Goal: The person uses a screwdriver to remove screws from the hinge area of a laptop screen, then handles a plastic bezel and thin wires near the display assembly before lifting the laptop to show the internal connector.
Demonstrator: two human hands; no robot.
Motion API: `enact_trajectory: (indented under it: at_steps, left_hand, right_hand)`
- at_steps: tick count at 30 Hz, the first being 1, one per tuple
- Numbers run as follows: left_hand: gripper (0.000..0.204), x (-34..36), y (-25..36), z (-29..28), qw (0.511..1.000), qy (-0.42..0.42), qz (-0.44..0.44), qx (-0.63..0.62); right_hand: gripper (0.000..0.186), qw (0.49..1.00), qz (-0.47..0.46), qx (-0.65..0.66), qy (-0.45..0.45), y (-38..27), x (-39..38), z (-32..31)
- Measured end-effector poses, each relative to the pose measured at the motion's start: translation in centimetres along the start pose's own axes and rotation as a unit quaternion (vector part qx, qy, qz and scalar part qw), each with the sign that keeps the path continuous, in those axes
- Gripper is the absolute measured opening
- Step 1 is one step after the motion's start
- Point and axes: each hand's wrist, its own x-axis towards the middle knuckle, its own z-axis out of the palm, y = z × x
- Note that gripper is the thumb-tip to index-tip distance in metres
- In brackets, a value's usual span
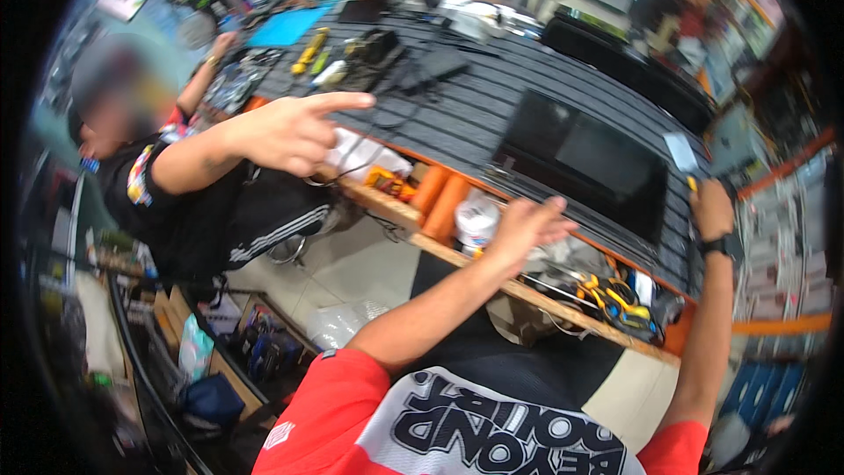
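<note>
A black laptop screen (589, 163) lies flat and glossy on the grey ribbed mat (492, 79). My left hand (530, 230) hovers by its near edge, above the open drawer, with the fingers stretched apart and nothing in them. Off the screen's right side, at the edge of the bench, my right hand (712, 211) is closed. A small yellow thing (692, 183) pokes out of its fingers, too little showing to tell its kind. Close to this hand lies a pale flat card-like piece (680, 151).
Under the bench edge, an open drawer holds yellow-and-black hand tools (615, 303) and a white tub (477, 220). At left, a co-worker's pointing hand (294, 132) reaches over the bench. Cables, a yellow tool (309, 51) and a blue sheet (288, 26) lie farther back.
</note>
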Motion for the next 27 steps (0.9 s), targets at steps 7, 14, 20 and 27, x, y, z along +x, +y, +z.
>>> enact_trajectory:
  at_steps: [7,14,20,27]
  left_hand:
    - [0.04,-0.5,-0.8,-1.3,0.998,0.028,0.018,-0.044]
    - [0.034,-0.2,-0.1,-0.2,0.999,-0.021,0.042,0.006]
    - [0.035,-0.2,-0.4,-0.2,0.978,0.04,0.176,0.106]
    - [0.028,-1.0,0.0,1.7,0.982,0.009,0.187,0.002]
  right_hand:
    - [0.019,0.777,-0.182,0.601,-0.049,-25.1,1.2,-17.7]
    - [0.019,0.696,-0.42,0.582,-0.022,-44.2,1.8,-21.6]
    - [0.019,0.666,-0.45,0.594,0.016,-49.2,1.5,-21.5]
    - [0.03,0.684,-0.429,0.586,0.059,-50.2,2.4,-22.4]
